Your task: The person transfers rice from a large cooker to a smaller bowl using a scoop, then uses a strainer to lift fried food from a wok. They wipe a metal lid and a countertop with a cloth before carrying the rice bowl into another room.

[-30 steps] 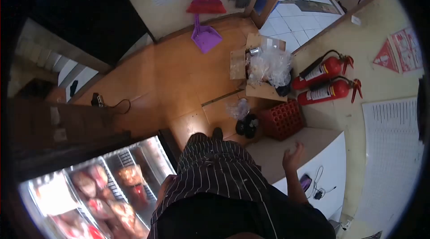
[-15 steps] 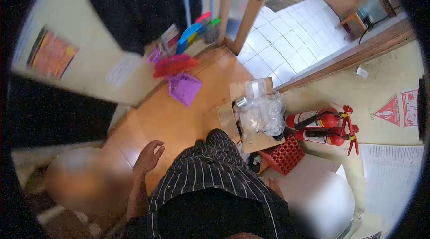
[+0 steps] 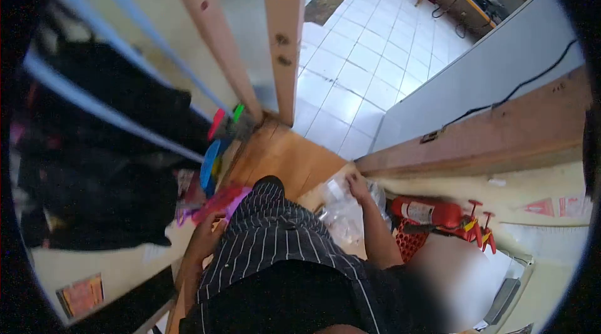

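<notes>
My left hand (image 3: 205,235) hangs at my left side by the striped apron (image 3: 275,234), fingers loosely apart with nothing in them. Beyond it, partly covered, is a purple dustpan (image 3: 236,201) beside a pinkish-red broom head (image 3: 216,204). Reaching forward on the right, my right hand (image 3: 358,186) is open and overlaps a cardboard box of clear plastic packaging (image 3: 344,224) in this view. Its fingers point toward the doorway, and no object shows in them.
Two red fire extinguishers (image 3: 432,214) stand at the right wall near a red crate (image 3: 410,245). A wooden door post (image 3: 285,52) rises ahead, with white floor tiles (image 3: 350,99) past the doorway. Dark clothes (image 3: 106,177) hang on the left near blue poles (image 3: 125,115).
I have moved forward toward the doorway, and the view has turned. My right hand has come forward from my side over the box; my left has dropped back beside the apron.
</notes>
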The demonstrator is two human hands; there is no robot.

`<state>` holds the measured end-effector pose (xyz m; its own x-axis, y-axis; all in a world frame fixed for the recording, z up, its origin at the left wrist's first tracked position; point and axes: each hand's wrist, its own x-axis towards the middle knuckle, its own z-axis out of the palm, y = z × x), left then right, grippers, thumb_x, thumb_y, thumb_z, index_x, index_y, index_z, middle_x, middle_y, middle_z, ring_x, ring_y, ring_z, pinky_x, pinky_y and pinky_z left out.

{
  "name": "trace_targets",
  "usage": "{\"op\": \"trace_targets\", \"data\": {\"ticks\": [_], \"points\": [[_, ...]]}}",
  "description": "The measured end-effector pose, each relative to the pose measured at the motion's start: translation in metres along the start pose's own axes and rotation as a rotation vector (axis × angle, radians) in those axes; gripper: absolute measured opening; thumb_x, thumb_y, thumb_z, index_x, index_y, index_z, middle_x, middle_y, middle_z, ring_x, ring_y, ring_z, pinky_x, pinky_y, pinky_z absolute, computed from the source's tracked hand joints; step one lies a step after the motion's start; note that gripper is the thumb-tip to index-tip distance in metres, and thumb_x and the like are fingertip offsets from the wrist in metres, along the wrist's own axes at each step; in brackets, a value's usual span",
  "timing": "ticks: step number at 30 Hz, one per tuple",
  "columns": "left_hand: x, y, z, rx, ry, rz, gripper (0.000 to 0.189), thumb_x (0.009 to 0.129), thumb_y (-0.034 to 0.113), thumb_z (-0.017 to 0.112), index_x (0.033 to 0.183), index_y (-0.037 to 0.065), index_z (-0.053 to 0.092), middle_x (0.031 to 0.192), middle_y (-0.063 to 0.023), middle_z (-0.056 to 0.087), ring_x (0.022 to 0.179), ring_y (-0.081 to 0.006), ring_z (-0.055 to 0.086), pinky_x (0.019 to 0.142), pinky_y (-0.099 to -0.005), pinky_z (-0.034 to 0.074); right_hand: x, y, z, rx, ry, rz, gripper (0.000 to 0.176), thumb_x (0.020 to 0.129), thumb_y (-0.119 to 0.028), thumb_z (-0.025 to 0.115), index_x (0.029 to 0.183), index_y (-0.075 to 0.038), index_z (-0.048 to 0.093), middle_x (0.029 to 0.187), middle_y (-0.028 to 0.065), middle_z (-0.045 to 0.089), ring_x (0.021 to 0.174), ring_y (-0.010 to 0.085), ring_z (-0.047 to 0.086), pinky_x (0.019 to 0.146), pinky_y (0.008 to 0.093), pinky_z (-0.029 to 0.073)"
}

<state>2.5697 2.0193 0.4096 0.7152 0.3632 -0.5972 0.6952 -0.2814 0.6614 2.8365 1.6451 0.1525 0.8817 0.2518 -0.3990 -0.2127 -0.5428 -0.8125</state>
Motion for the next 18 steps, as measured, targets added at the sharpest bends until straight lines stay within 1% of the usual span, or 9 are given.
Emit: {"op": "trace_targets", "data": {"ticks": [1,2,6,10,11,12,14,16,18], "points": [[0.027,0.003,-0.007,0.03,0.022,0.139,0.033,0.086,0.026,0.049,0.11,0.004,0.05,0.108,-0.0156,0.055,0.101,-0.0282,0.053,0.085,-0.0349,0.04,0.058,-0.032,-0.006,-0.099,-0.008,-0.248,0.033,0.085,-0.028,0.052,0.101,0.001,0.051,0.082,0.0085,0.057,0.072,0.0145,0.054,0.062,0.0265,0.044],[0.054,0.018,-0.013,0.042,0.015,0.153,0.033,0.086,0.026,0.049,0.11,0.004,0.05,0.108,-0.0156,0.055,0.101,-0.0282,0.053,0.085,-0.0349,0.04,0.094,-0.088,-0.017,-0.041,0.011,-0.17,0.03,0.084,-0.029,0.052,0.096,-0.002,0.055,0.084,0.0094,0.06,0.082,0.0175,0.055,0.077,0.0294,0.043],[0.156,0.091,-0.046,0.259,0.019,0.272,0.033,0.086,0.024,0.05,0.111,0.004,0.05,0.108,-0.0163,0.054,0.101,-0.0275,0.052,0.084,-0.0354,0.041,0.176,-0.211,-0.079,0.281,0.153,-0.252,0.021,0.088,-0.021,0.047,0.092,-0.001,0.052,0.082,0.007,0.058,0.073,0.0147,0.056,0.065,0.0274,0.044],[0.245,0.187,-0.059,0.246,-0.006,0.312,0.03,0.085,0.019,0.051,0.11,0.002,0.05,0.106,-0.0171,0.055,0.098,-0.0276,0.054,0.083,-0.0343,0.041,0.222,-0.112,-0.11,0.517,0.521,-0.018,0.022,0.087,-0.024,0.049,0.086,-0.002,0.052,0.074,0.006,0.056,0.066,0.012,0.055,0.056,0.0237,0.043],[0.265,0.209,-0.058,0.263,-0.021,0.305,0.03,0.085,0.018,0.051,0.11,0.002,0.05,0.105,-0.0172,0.056,0.098,-0.0277,0.054,0.083,-0.0341,0.041,0.222,-0.072,-0.111,0.133,0.537,0.157,0.024,0.085,-0.026,0.051,0.082,-0.002,0.053,0.071,0.0068,0.056,0.063,0.0113,0.054,0.053,0.0229,0.042],[0.285,0.233,-0.057,0.283,-0.038,0.302,0.03,0.085,0.017,0.051,0.11,0.001,0.05,0.104,-0.0172,0.056,0.097,-0.0278,0.055,0.083,-0.0339,0.041,0.211,-0.046,-0.104,0.179,0.467,0.29,0.027,0.085,-0.029,0.05,0.08,-0.002,0.054,0.068,0.0083,0.055,0.064,0.0102,0.053,0.052,0.0255,0.041],[0.317,0.268,-0.05,0.433,-0.077,0.305,0.032,0.084,0.019,0.052,0.11,0.001,0.05,0.105,-0.0175,0.056,0.097,-0.028,0.054,0.084,-0.0341,0.041,0.174,-0.037,-0.084,0.109,0.45,0.456,0.037,0.086,-0.035,0.044,0.092,0.001,0.054,0.084,0.0195,0.059,0.075,0.0272,0.056,0.065,0.0381,0.043],[0.357,0.273,-0.038,0.794,-0.174,0.528,0.036,0.084,0.026,0.048,0.11,0.002,0.05,0.107,-0.0182,0.055,0.098,-0.0292,0.054,0.087,-0.0359,0.04,0.165,0.047,-0.05,-0.03,0.14,0.681,0.033,0.084,-0.03,0.047,0.102,-0.003,0.053,0.091,0.015,0.058,0.078,0.0234,0.056,0.066,0.0351,0.044],[0.36,0.337,-0.017,0.736,-0.316,0.448,0.039,0.083,0.03,0.045,0.11,0.003,0.053,0.108,-0.0192,0.055,0.1,-0.0307,0.053,0.09,-0.0384,0.038,0.154,0.065,-0.022,0.381,0.15,0.937,0.029,0.083,-0.027,0.049,0.098,-0.003,0.057,0.096,0.0144,0.058,0.081,0.0226,0.057,0.069,0.0339,0.046]]}}
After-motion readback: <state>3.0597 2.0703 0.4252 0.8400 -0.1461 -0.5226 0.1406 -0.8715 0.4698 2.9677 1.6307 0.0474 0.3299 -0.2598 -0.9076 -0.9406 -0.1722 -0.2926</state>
